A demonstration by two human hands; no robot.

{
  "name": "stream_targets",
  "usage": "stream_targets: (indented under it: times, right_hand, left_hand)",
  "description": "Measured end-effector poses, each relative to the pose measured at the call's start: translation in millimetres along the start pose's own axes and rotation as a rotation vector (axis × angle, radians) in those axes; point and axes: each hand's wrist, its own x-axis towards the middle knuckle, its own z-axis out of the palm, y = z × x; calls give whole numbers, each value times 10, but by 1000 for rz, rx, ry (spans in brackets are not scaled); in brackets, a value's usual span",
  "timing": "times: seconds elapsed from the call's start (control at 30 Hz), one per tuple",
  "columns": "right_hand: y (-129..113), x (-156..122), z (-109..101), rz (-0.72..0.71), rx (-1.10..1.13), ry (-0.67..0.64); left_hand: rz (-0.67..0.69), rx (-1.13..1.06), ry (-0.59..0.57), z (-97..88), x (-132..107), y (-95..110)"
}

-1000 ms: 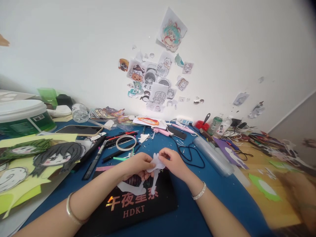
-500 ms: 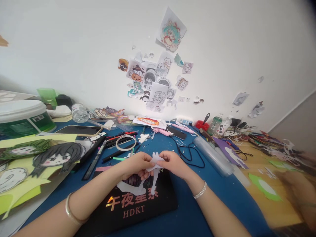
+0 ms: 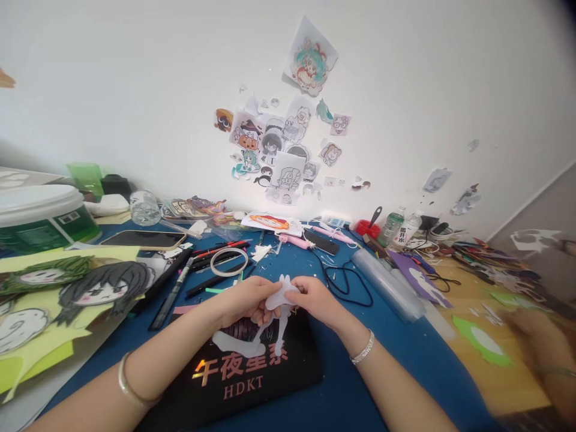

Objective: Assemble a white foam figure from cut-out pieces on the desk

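A small white paper cutout (image 3: pixel 279 296) with two ear-like points is pinched between both hands, above a black board. My left hand (image 3: pixel 252 300) grips its left side with thumb and fingers. On its right edge, my right hand (image 3: pixel 312 297) closes thumb against forefinger. Below them, other curved white paper pieces (image 3: pixel 238 344) lie on the black board (image 3: pixel 288 390), which bears pinkish lettering and "HDKT". Part of a dark, streaked shape (image 3: pixel 243 331) shows under the left hand, mostly covered.
Pens (image 3: pixel 171 294) and a tape roll (image 3: pixel 229 262) lie behind my left hand. A black cable (image 3: pixel 346 288) and clear plastic roll (image 3: pixel 389 285) are at right. Drawn cutouts (image 3: pixel 105 288) cover the left side. Another person's hand (image 3: pixel 526 336) is blurred at far right, near a white paper scrap (image 3: pixel 535 240).
The white cutout has turned slightly between my fingers and shows more of its flat face. At far right, a white paper scrap has come into view by the other person.
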Motion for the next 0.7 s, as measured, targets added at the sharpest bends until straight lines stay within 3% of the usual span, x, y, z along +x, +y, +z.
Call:
stream_targets:
  times: [0.13, 0.43, 0.7]
  right_hand:
    - [-22, 2, 12, 16, 44, 23]
    - [-9, 3, 57, 16, 92, 56]
    - [-7, 12, 53, -38, -27, 133]
  left_hand:
    - [9, -26, -3, -1, -13, 5]
    - [25, 98, 130, 42, -13, 26]
    - [91, 171, 200, -4, 29, -6]
